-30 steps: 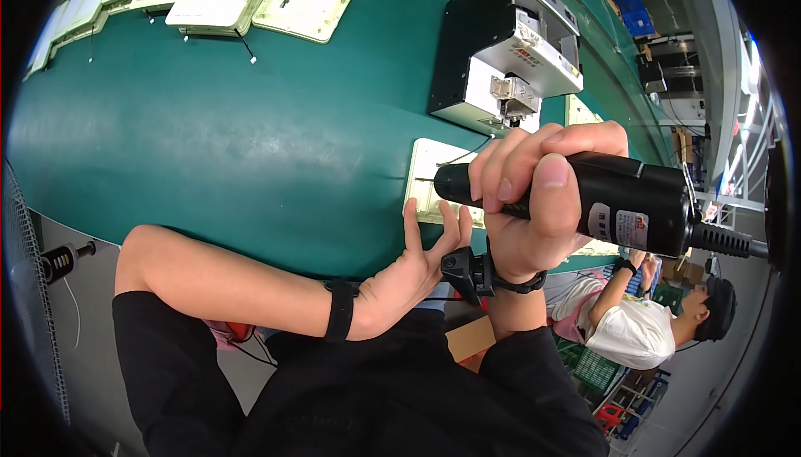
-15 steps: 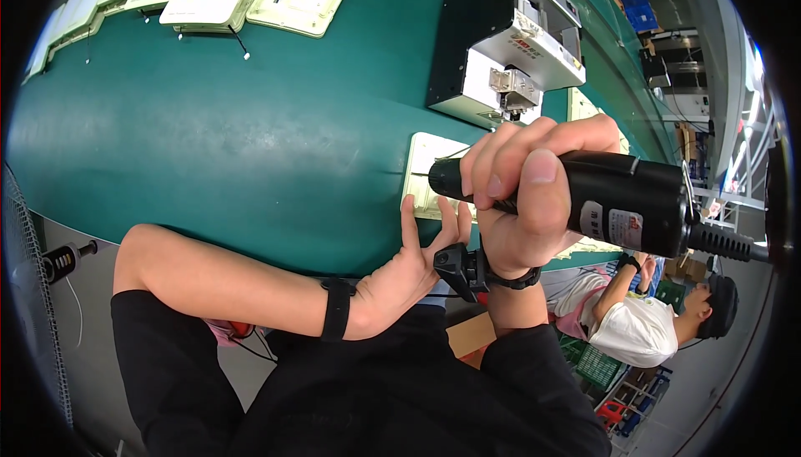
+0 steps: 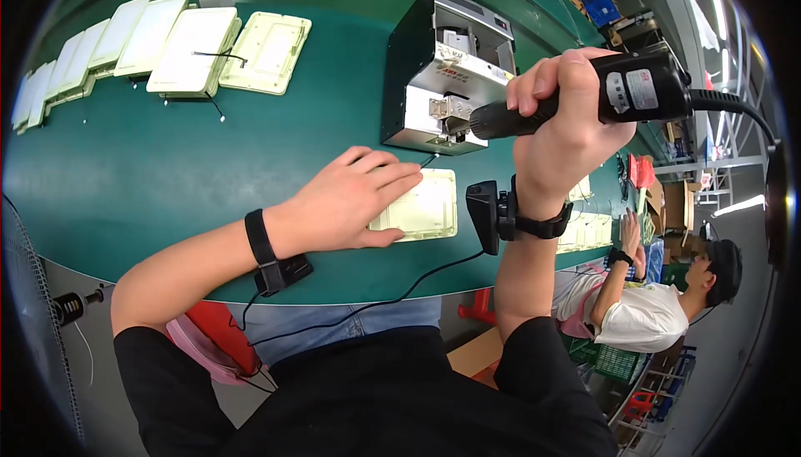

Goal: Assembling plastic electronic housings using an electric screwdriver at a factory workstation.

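Observation:
My right hand (image 3: pixel 569 115) is wrapped round a black corded electric screwdriver (image 3: pixel 641 90), raised above the bench. Its nose points left, over the front of a black-and-white box-shaped machine, likely a screw feeder (image 3: pixel 410 115); whether the bit touches the machine cannot be made out. My left hand (image 3: pixel 346 194) lies with fingers stretched out on the left part of a shallow cream plastic housing (image 3: pixel 435 207), which rests flat on the green bench. A short dark cable with a white plug (image 3: pixel 435 156) sticks out beyond the housing's far edge, beside my fingertips.
Several cream housings (image 3: pixel 192 48) stand in a row at the far left, some with dangling leads. More cream panels (image 3: pixel 584 232) lie at the right, near a co-worker in a white shirt (image 3: pixel 638 315). A black cable (image 3: pixel 392 300) runs along the bench's near edge.
My right hand has carried the screwdriver from over the housing up toward the machine. My left hand has come up from the near edge and now rests on the housing's left side.

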The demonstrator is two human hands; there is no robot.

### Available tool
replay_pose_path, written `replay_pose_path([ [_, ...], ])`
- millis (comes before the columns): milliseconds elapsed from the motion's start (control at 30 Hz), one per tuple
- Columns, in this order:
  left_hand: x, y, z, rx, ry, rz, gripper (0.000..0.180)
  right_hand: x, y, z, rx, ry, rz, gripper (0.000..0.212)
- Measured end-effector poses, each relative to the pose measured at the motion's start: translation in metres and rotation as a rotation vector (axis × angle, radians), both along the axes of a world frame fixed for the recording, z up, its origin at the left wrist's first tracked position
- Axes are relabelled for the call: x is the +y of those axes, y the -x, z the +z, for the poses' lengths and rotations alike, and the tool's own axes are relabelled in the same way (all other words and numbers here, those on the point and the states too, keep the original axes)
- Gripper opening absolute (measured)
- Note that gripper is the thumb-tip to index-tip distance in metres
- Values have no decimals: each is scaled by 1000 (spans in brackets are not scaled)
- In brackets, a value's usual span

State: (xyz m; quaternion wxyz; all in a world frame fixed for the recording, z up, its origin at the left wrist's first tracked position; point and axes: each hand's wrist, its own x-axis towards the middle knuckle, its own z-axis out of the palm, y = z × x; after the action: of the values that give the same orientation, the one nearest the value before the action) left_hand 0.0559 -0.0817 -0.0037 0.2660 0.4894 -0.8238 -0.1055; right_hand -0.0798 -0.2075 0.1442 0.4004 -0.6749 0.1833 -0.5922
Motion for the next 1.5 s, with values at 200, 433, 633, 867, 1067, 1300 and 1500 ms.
replay_pose_path([
  [200,-5,-8,-6,89,28,-43,76,14,18,4,-42,-58,38,9],
  [433,-2,-12,-2,57,-75,-42,91,75,85,-8,-45,-166,303,17],
  [633,-4,-11,0,50,-85,-68,95,84,85,-40,63,-154,173,21],
  [867,-5,-12,-1,70,-92,-82,99,81,84,-52,81,-185,136,21],
  [1067,-6,-17,-1,75,-98,-98,99,79,84,-55,69,-198,139,22],
  [1300,-7,-18,-1,65,-106,-96,101,77,86,-50,53,-153,195,21],
  [1500,-2,-21,-3,83,-67,-85,101,34,41,2,-144,30,298,13],
])
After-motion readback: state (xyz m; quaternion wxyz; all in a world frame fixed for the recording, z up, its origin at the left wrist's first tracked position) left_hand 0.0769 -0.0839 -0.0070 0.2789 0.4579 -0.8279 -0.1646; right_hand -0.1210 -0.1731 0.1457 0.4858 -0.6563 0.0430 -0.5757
